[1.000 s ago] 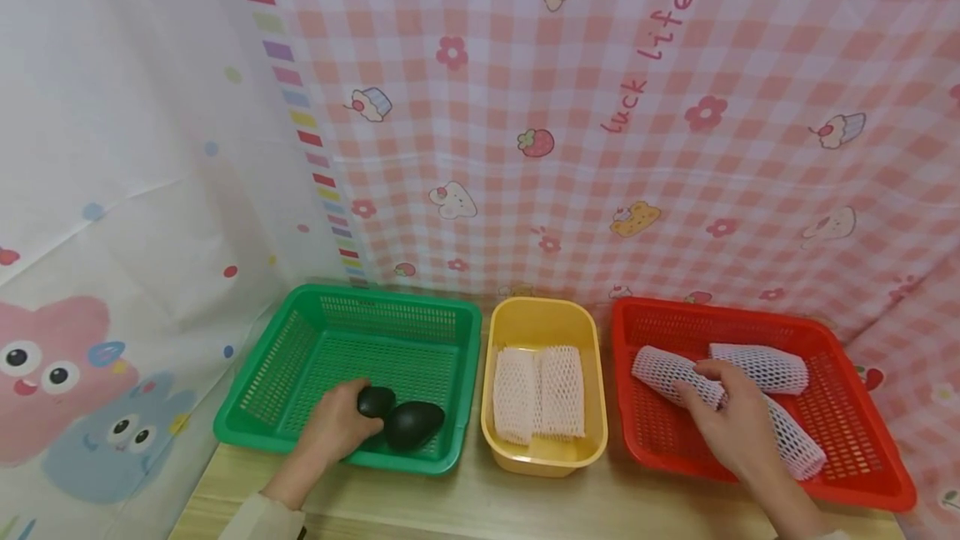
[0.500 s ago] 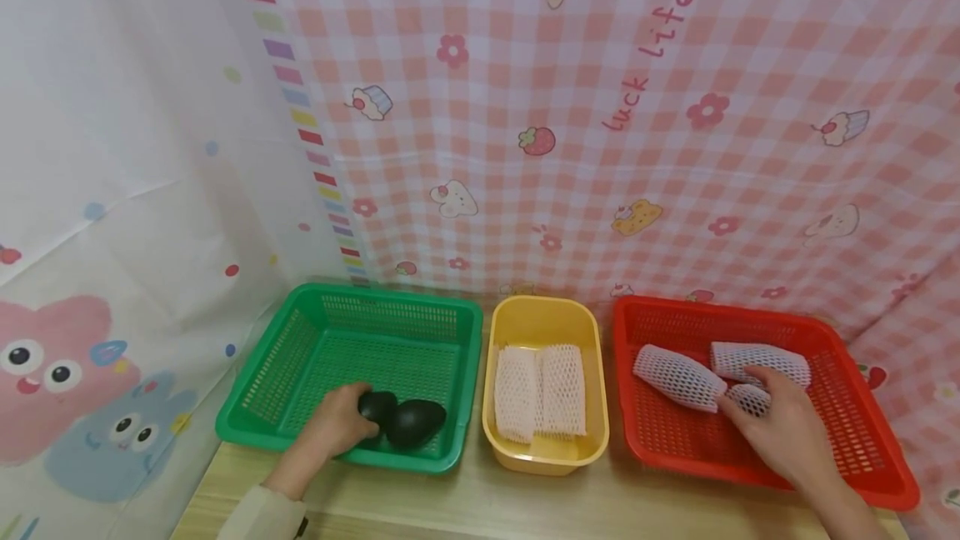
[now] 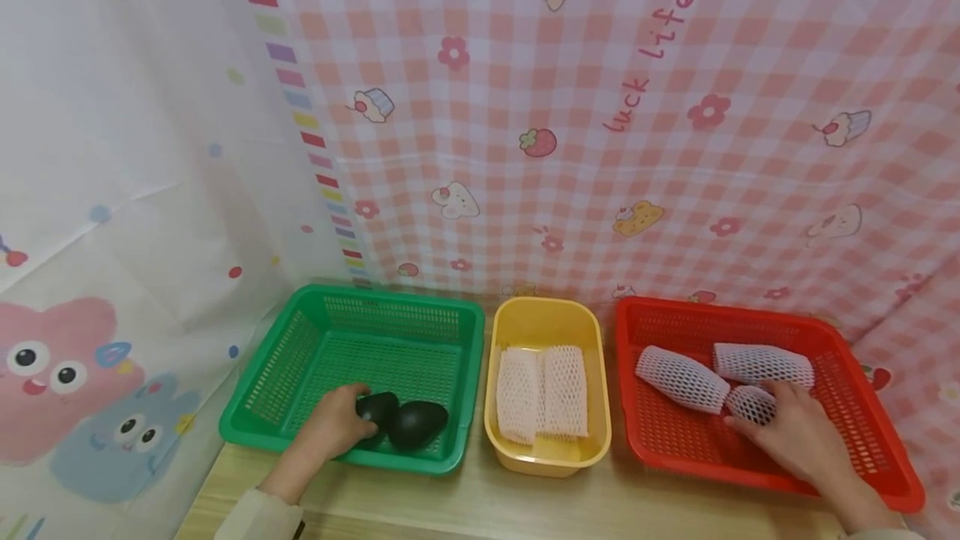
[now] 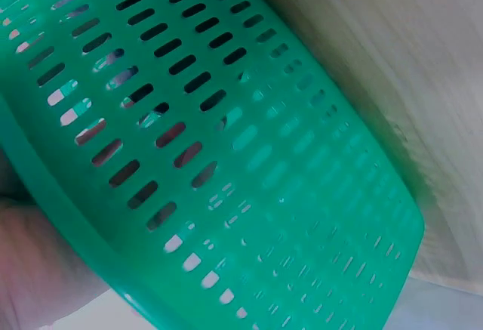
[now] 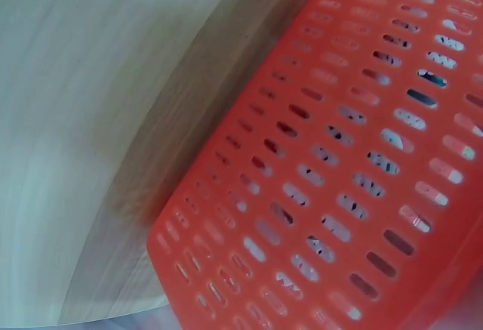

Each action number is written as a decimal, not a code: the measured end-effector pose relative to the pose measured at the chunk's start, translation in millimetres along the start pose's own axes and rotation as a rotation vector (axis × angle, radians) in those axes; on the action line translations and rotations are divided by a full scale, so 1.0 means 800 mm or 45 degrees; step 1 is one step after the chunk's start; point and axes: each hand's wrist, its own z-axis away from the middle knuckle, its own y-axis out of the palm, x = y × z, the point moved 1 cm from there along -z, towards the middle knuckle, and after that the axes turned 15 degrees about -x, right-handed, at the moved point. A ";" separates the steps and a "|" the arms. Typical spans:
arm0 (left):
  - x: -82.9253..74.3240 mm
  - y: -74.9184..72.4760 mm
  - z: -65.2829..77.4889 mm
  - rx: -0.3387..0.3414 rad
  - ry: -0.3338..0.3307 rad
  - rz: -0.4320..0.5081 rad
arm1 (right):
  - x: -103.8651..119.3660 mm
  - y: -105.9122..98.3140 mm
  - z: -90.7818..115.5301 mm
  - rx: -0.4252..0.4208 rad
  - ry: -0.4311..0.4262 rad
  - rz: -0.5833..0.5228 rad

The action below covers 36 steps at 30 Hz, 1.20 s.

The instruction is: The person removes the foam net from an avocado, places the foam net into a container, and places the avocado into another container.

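In the head view my left hand is in the green basket, thumb and fingers around a dark avocado. A second avocado lies against it on the right. Inside the red basket my right hand grips a fruit in a white foam net sleeve; dark skin shows through the mesh, and the hand covers its rear part. Two more white net-sleeved pieces lie beside it, one at the left and one behind.
Between the baskets stands a yellow bin holding flat foam net sleeves. All three containers sit on a wooden table, with a checked cloth hanging behind. Perforated basket walls fill both wrist views.
My right hand has left the left net-sleeved piece and moved right onto the nearest one, whose end now points up and left. The left hand stays at its avocado.
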 end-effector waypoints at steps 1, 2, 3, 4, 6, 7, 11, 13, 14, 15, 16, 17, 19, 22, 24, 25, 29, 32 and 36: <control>0.000 -0.001 0.001 -0.005 0.004 -0.002 | -0.002 0.000 0.000 0.031 0.011 0.015; 0.000 -0.002 0.001 -0.009 0.009 -0.004 | -0.004 0.000 -0.001 0.055 0.020 0.026; -0.001 -0.003 0.001 -0.015 0.014 -0.006 | -0.006 0.001 -0.001 0.085 0.035 0.031; 0.000 -0.004 0.002 -0.021 0.021 -0.011 | -0.006 0.001 -0.002 0.105 0.049 0.037; 0.000 -0.005 0.002 -0.028 0.034 -0.022 | -0.008 0.002 -0.003 0.148 0.068 0.040; 0.001 -0.006 0.002 -0.031 0.039 -0.026 | -0.009 0.002 -0.004 0.167 0.080 0.040; 0.003 -0.007 0.003 -0.036 0.049 -0.030 | -0.014 0.004 -0.007 0.221 0.120 0.033; 0.003 -0.009 0.004 -0.040 0.058 -0.029 | -0.017 0.006 -0.008 0.261 0.140 0.027; 0.003 -0.009 0.005 -0.041 0.062 -0.029 | -0.018 0.007 -0.009 0.278 0.147 0.025; 0.003 -0.010 0.005 -0.044 0.066 -0.031 | -0.019 0.007 -0.009 0.299 0.159 0.023; 0.003 -0.010 0.006 -0.048 0.067 -0.032 | -0.020 0.007 -0.009 0.316 0.167 0.022; 0.002 -0.011 0.006 -0.049 0.070 -0.035 | -0.020 0.007 -0.009 0.334 0.175 0.021; 0.001 -0.012 0.007 -0.048 0.073 -0.038 | -0.020 0.007 -0.009 0.350 0.182 0.020; 0.000 -0.013 0.007 -0.052 0.079 -0.042 | -0.021 0.007 -0.009 0.336 0.162 0.012; 0.000 -0.013 0.007 -0.054 0.080 -0.041 | -0.023 0.008 -0.010 0.322 0.153 0.007; 0.000 -0.013 0.008 -0.054 0.080 -0.039 | -0.024 0.008 -0.011 0.318 0.154 0.005; -0.001 -0.014 0.008 -0.056 0.084 -0.023 | -0.028 0.004 -0.010 0.292 0.184 0.008; -0.002 -0.016 0.009 -0.060 0.094 -0.008 | -0.029 -0.001 -0.010 0.266 0.194 0.021; -0.005 -0.021 0.010 -0.078 0.101 0.008 | -0.029 -0.008 -0.010 0.247 0.200 0.039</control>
